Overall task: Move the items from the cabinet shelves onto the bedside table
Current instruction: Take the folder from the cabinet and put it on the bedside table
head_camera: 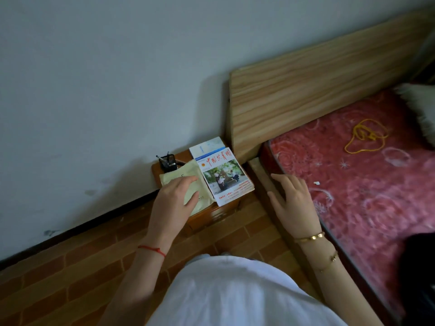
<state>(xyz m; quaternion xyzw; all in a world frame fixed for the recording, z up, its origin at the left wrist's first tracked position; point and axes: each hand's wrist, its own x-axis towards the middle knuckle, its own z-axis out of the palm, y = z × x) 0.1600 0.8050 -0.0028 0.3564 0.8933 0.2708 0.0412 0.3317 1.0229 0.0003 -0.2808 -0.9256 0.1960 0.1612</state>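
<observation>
Resting on the pale yellow booklet (188, 184), the left hand (175, 197) is lying with its fingers fairly straight and spread, the fingertips pressing on the cover while the thumb is reaching along the booklet's near edge; whether it is lifting the booklet or only touching it cannot be told. The booklet is lying on the left side of the bedside tabletop (156, 169), a small orange-brown wooden unit standing against the white wall (94, 78). Just beside the booklet, and overlapping its right edge, a magazine (223, 177) with red characters and an outdoor photo on its cover is lying flat, hanging a little over the tabletop's front edge. Under the magazine's far end a white and blue book (207, 145) is showing. Behind the booklet a black pen holder (167, 163) with a few pens in it is standing near the wall.

The right hand (294, 203) is hovering over, or resting on, the wooden bed frame (259, 170), its fingers relaxed, parted and holding nothing. Gold bracelets (310, 237) are circling that wrist, and a red string (153, 250) is circling the left one. To the right a red patterned mattress (364, 184) is lying below a light wooden headboard (317, 85), with a yellow cord (363, 138) looped on it. Brown brick-pattern floor (70, 267) is showing below, and the person's white shirt (235, 295) is filling the lower middle.
</observation>
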